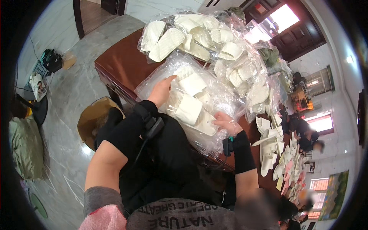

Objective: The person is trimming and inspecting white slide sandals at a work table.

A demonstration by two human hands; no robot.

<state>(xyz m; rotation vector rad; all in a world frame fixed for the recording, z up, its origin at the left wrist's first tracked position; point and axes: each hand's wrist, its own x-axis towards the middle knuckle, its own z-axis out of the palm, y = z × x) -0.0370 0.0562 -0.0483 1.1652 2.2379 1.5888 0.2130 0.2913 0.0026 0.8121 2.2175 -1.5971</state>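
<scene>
A pair of white slippers (189,109) lies on a clear plastic bag (147,85) at the near edge of the table, soles down, one beside the other. My left hand (161,92) is on the left of the pair, its index finger stretched out to the tip of the farther slipper; its other fingers are partly hidden. At the heel of the nearer slipper, my right hand (227,122) has its fingers closed on the clear plastic. Whether the slippers are inside or on top of the bag is hard to tell through the glare.
Bagged white slippers (191,36) pile up across the far side of the brown table (119,57). Loose slippers (268,145) lie to the right, where other people sit along the table. An open cardboard box (90,119) stands on the floor by my left leg.
</scene>
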